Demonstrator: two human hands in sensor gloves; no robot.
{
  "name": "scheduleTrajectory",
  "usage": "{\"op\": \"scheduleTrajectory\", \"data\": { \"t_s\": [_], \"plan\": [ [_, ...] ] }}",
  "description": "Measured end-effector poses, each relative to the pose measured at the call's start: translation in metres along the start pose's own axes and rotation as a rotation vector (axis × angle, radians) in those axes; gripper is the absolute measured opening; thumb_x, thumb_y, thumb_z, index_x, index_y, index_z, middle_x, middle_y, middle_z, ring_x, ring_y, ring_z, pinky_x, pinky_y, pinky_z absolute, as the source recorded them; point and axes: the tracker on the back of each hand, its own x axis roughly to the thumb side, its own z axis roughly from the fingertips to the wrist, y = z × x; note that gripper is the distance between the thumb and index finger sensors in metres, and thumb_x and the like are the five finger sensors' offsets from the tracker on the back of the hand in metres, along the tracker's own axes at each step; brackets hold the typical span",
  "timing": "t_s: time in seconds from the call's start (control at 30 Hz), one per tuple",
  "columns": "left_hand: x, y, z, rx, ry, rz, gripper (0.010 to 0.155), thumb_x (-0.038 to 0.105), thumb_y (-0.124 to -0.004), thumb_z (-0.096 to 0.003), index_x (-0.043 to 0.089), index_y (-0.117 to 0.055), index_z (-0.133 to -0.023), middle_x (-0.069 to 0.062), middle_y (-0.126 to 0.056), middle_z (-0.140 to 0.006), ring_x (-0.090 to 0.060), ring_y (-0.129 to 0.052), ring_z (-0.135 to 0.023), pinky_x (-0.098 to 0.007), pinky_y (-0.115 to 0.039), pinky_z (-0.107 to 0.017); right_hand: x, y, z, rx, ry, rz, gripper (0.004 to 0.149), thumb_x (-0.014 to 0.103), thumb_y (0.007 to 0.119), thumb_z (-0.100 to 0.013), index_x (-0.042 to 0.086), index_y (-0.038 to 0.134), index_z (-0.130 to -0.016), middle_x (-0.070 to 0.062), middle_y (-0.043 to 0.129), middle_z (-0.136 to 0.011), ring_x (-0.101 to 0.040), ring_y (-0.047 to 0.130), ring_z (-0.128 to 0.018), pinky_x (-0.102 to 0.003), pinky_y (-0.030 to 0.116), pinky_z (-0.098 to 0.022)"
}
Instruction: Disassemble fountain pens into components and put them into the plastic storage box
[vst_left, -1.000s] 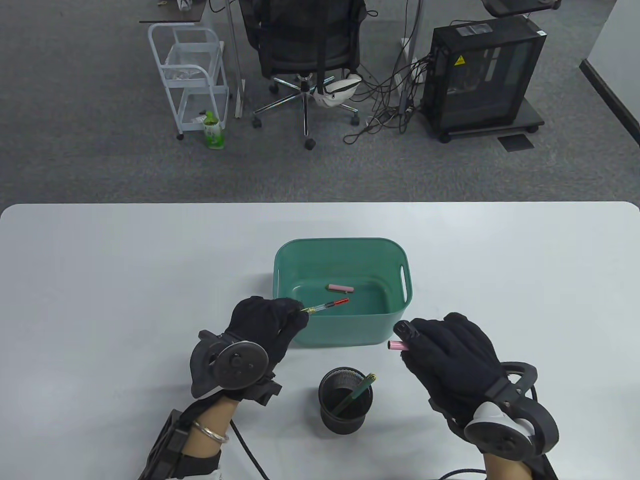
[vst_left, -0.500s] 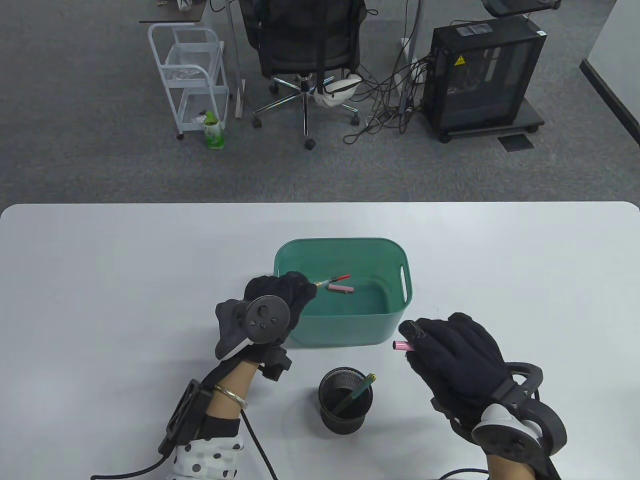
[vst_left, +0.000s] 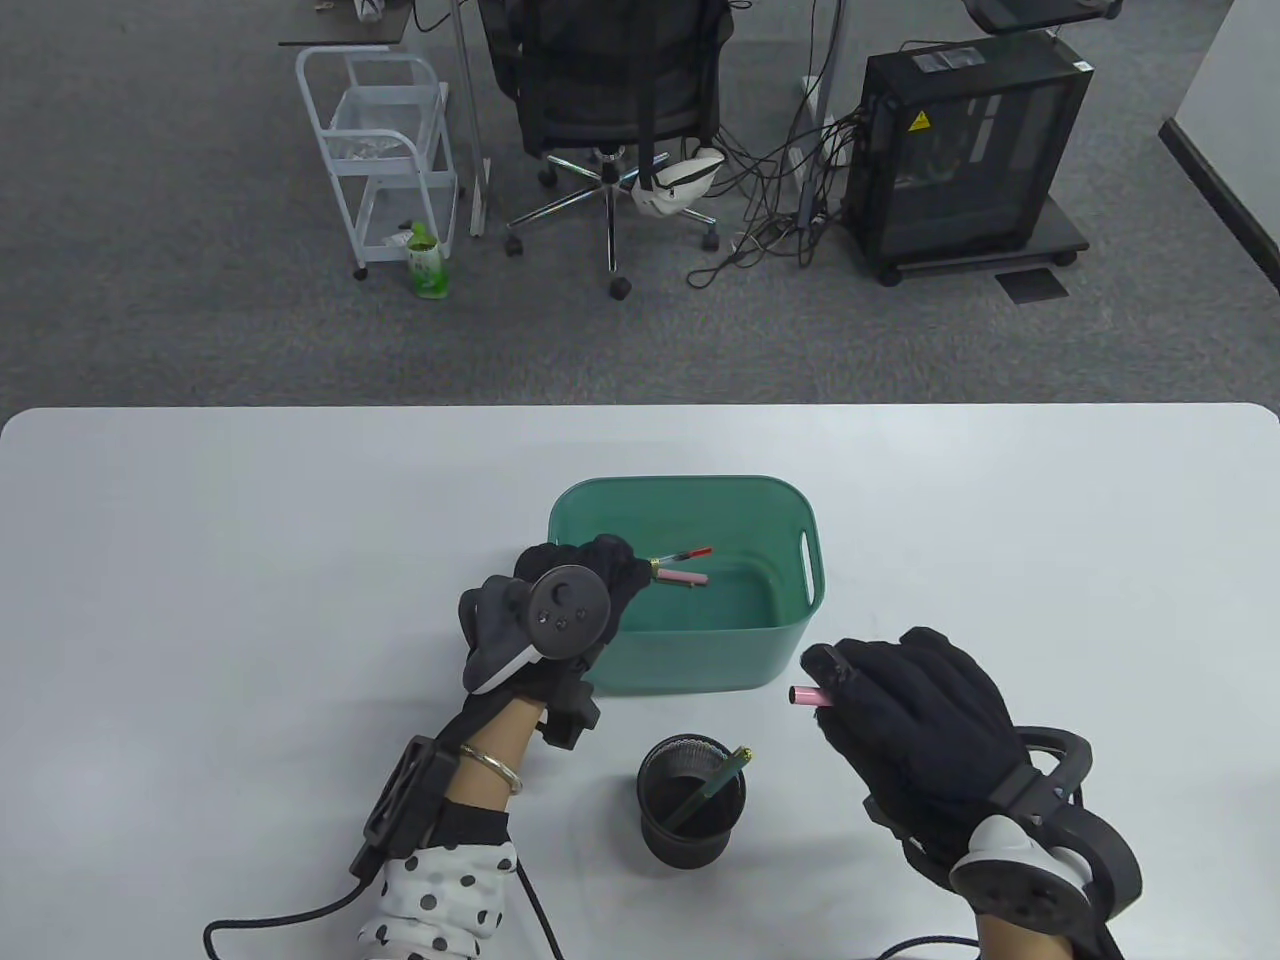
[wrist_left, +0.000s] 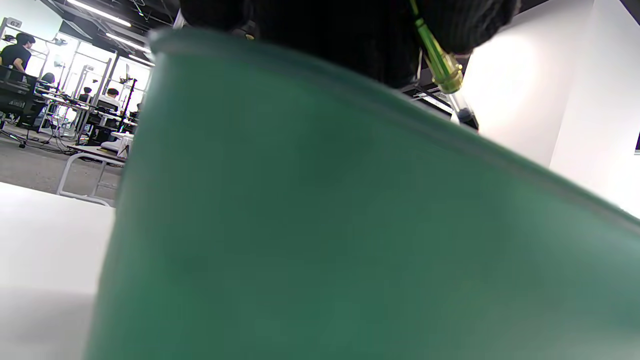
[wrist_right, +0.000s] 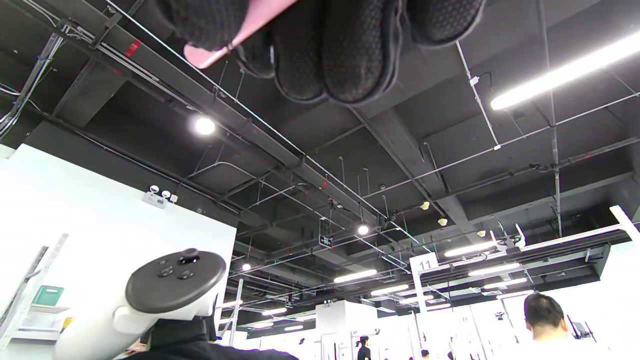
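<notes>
Box: green plastic box (vst_left: 690, 660) sits mid-table, its near wall filling my left wrist view (wrist_left: 320, 225).
Left hand: my left hand (vst_left: 580, 590) reaches over the box's near-left rim, fingertips pinching the nib section (vst_left: 680, 556); its green-and-brass end shows below the glove at the wrist camera (wrist_left: 440, 65), and the red tip points right above the box floor.
Cap: a pink cap (vst_left: 683, 578) lies on the box floor, just below that section.
Right hand: my right hand (vst_left: 915, 720) hovers right of the box, fingers curled round a pink barrel (vst_left: 803, 695), its open end poking left.
Holder: black mesh cup (vst_left: 692, 800) near the table's front edge, one green pen (vst_left: 715, 790) leaning inside.
</notes>
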Motion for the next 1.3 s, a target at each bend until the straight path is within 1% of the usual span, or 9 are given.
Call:
{"op": "scheduleTrajectory", "data": {
  "t_s": [0.13,0.2,0.27,0.4,0.6,0.7,0.9,1.1,1.3],
  "plan": [
    [0.001,-0.002,-0.001,-0.004,-0.005,-0.006,0.045,0.048,-0.063,-0.0677,0.014,-0.081,-0.091,-0.004,-0.099,-0.082,-0.024,-0.094,-0.076,-0.051,-0.060,-0.078,0.000,-0.001,0.000,-0.001,0.002,0.001,0.044,0.046,0.070,-0.057,0.034,0.079,-0.098,0.004,0.086,-0.091,-0.015,0.088,-0.077,-0.046,0.065,-0.073],
    [0.001,-0.004,-0.001,-0.008,-0.010,-0.002,0.047,0.049,-0.061,-0.0682,0.015,-0.079,-0.094,-0.005,-0.097,-0.086,-0.025,-0.092,-0.080,-0.053,-0.057,-0.080,0.000,-0.001,-0.001,-0.002,0.003,0.001,0.044,0.046,0.070,-0.057,0.034,0.079,-0.098,0.004,0.086,-0.091,-0.015,0.088,-0.077,-0.046,0.065,-0.073],
    [0.001,-0.004,0.000,-0.023,-0.015,0.004,0.051,0.050,-0.058,-0.0688,0.014,-0.076,-0.101,-0.007,-0.092,-0.096,-0.028,-0.087,-0.088,-0.056,-0.052,-0.082,0.000,-0.001,-0.001,-0.002,0.003,0.002,0.044,0.046,0.070,-0.057,0.034,0.079,-0.098,0.004,0.086,-0.091,-0.015,0.089,-0.077,-0.046,0.065,-0.073],
    [0.001,-0.002,0.004,-0.022,-0.027,-0.009,0.057,0.051,-0.056,-0.0688,0.015,-0.069,-0.111,-0.010,-0.079,-0.113,-0.032,-0.074,-0.104,-0.059,-0.042,-0.087,-0.001,-0.002,-0.001,-0.003,0.005,0.002,0.044,0.046,0.070,-0.057,0.034,0.079,-0.098,0.004,0.086,-0.091,-0.015,0.089,-0.077,-0.046,0.065,-0.073],
    [0.002,0.003,0.014,-0.048,-0.054,-0.035,0.067,0.054,-0.054,-0.0685,0.016,-0.053,-0.124,-0.013,-0.056,-0.130,-0.036,-0.051,-0.120,-0.060,-0.028,-0.090,-0.001,-0.001,-0.002,0.004,0.005,0.005,0.044,0.046,0.070,-0.057,0.034,0.079,-0.098,0.004,0.086,-0.091,-0.015,0.088,-0.077,-0.046,0.065,-0.073],
    [0.002,0.008,0.022,-0.063,-0.066,-0.046,0.070,0.054,-0.053,-0.0685,0.016,-0.044,-0.127,-0.014,-0.050,-0.133,-0.036,-0.045,-0.122,-0.059,-0.026,-0.090,-0.001,0.000,-0.002,0.007,0.005,0.006,0.044,0.046,0.070,-0.057,0.034,0.079,-0.098,0.004,0.086,-0.091,-0.015,0.089,-0.077,-0.046,0.065,-0.073],
    [0.000,0.015,0.042,-0.090,-0.084,-0.091,0.072,0.054,-0.049,-0.0686,0.015,-0.038,-0.128,-0.016,-0.043,-0.134,-0.038,-0.038,-0.123,-0.059,-0.023,-0.089,-0.001,0.001,-0.003,0.013,0.009,0.011,0.044,0.046,0.070,-0.057,0.033,0.079,-0.098,0.004,0.086,-0.091,-0.015,0.089,-0.077,-0.046,0.065,-0.073],
    [-0.004,0.018,0.072,-0.072,-0.113,-0.117,0.072,0.054,-0.047,-0.0688,0.013,-0.038,-0.128,-0.016,-0.040,-0.135,-0.039,-0.036,-0.123,-0.059,-0.022,-0.089,-0.003,0.002,-0.004,0.020,0.016,0.014,0.044,0.046,0.070,-0.057,0.034,0.079,-0.098,0.004,0.086,-0.091,-0.015,0.089,-0.077,-0.046,0.065,-0.073],
    [-0.012,0.022,0.101,-0.066,-0.099,-0.118,0.072,0.053,-0.046,-0.0690,0.012,-0.038,-0.128,-0.017,-0.040,-0.135,-0.039,-0.036,-0.123,-0.059,-0.022,-0.088,-0.003,0.006,-0.005,0.036,0.019,0.013,0.044,0.046,0.070,-0.057,0.033,0.079,-0.098,0.004,0.086,-0.091,-0.015,0.089,-0.077,-0.046,0.065,-0.073]
  ]
}}
